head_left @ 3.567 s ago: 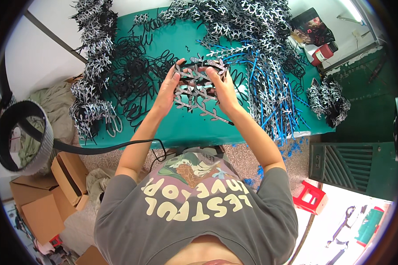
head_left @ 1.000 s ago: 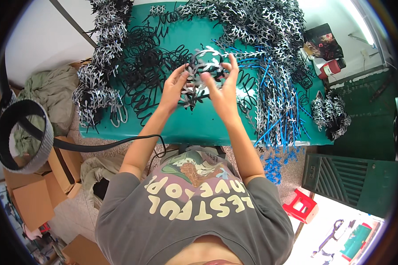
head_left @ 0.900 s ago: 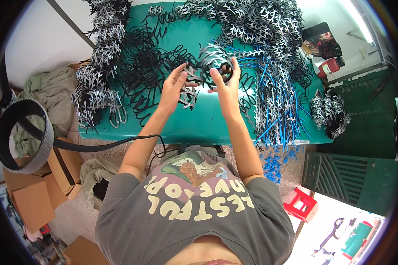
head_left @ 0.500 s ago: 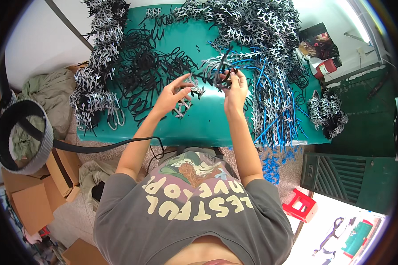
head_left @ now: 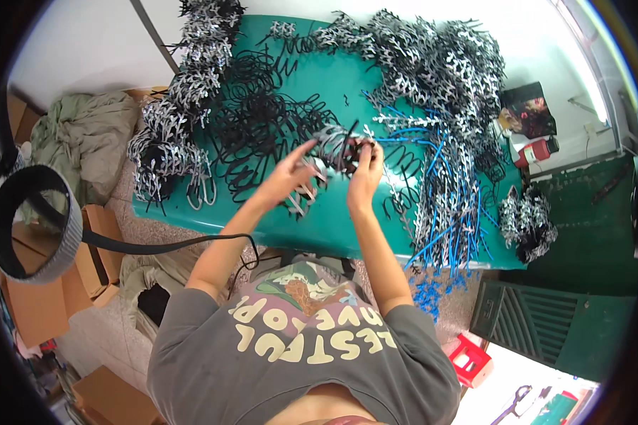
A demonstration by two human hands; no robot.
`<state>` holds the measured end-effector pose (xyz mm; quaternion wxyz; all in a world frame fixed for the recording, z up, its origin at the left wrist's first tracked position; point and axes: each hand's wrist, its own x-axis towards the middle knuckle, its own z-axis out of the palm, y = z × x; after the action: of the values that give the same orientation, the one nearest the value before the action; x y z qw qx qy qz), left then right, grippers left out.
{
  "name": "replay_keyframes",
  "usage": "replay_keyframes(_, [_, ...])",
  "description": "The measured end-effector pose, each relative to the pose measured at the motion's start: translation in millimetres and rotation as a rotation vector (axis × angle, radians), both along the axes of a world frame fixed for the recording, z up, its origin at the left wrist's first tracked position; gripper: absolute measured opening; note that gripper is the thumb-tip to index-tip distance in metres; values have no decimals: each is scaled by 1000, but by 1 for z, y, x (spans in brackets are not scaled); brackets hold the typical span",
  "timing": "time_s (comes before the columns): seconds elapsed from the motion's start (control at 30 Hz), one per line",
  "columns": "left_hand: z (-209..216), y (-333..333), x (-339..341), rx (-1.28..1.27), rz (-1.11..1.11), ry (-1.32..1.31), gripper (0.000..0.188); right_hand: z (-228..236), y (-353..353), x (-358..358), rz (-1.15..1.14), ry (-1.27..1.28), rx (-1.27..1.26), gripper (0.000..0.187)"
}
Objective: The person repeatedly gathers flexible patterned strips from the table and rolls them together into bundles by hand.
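In my right hand (head_left: 364, 177) is a looped bundle of black and silver leaf-patterned strips (head_left: 333, 145), gripped between thumb and fingers above the table. My left hand (head_left: 285, 182) is at the bundle's left side, its thumb and index finger apart and somewhat blurred. Close to its fingers, a short silver leafy end (head_left: 303, 202) dangles below the bundle. Whether the left fingertips touch the strips is hard to make out. Behind my hands a tangled heap of black cords (head_left: 262, 113) lies on the green table (head_left: 333, 85).
Silver-and-black leafy strips pile up along the left (head_left: 191, 99) and the far right (head_left: 432, 64). Blue-stemmed strips (head_left: 450, 198) hang over the right front edge. A red bottle (head_left: 536, 151) stands at right. Cartons (head_left: 42, 297) and a red stool (head_left: 470, 361) are on the floor.
The whole view has shifted, so the table sits lower and further right. My hands have come closer together, the left one moving to the bundle's side. The right hand keeps its grip.
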<state>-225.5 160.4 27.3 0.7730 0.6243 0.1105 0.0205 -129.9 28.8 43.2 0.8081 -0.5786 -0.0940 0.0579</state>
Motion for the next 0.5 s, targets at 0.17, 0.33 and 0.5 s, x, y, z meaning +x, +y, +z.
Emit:
replay_keyframes(0.17, [-22, 9, 7, 29, 425, -61, 38, -7, 5, -3, -154, -59, 3, 16])
replay_keyframes(0.33, [-15, 54, 5, -585, 695, -37, 34, -28, -13, 42, -222, 354, 258, 25])
replay_keyframes(0.5, [-28, 63, -10, -1022, 389, -230, 47, -41, 27, 102, -3, 78, -207, 24])
